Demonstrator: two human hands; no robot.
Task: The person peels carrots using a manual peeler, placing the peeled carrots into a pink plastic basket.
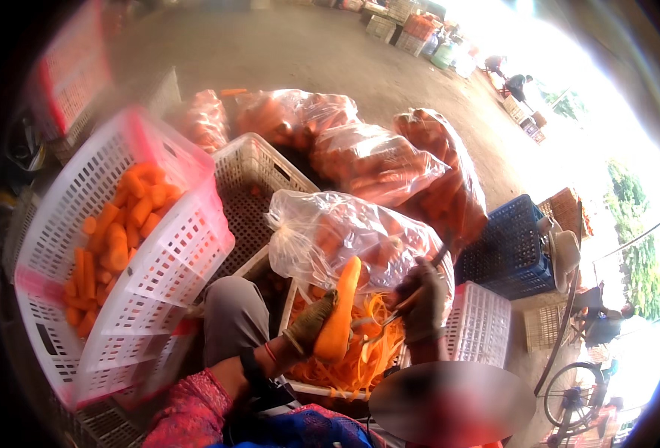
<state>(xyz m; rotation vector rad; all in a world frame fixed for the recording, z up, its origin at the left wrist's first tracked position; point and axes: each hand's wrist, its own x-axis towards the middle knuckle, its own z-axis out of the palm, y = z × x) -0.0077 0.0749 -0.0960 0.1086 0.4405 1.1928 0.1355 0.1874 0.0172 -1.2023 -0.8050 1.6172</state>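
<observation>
A peeled orange carrot (338,313) stands at a slant in my gloved left hand (314,320), its thick end toward me. My right hand (424,302), also gloved, grips a metal peeler (389,320) whose head is just right of the carrot. Below both hands, a crate (330,387) holds a heap of carrot peelings (372,358). A clear plastic bag of carrots (358,235) lies at the far side of that crate, close to my right hand. The fingers of the right hand are dark and partly blurred.
On the left, a tilted white and pink plastic basket (156,302) contains peeled carrots (117,235). Beyond it stands a pale crate (257,151). More bagged carrots (375,162) lie ahead. A blue crate (503,246) and a white crate (478,325) stand at right, with a bicycle (573,395) farther off.
</observation>
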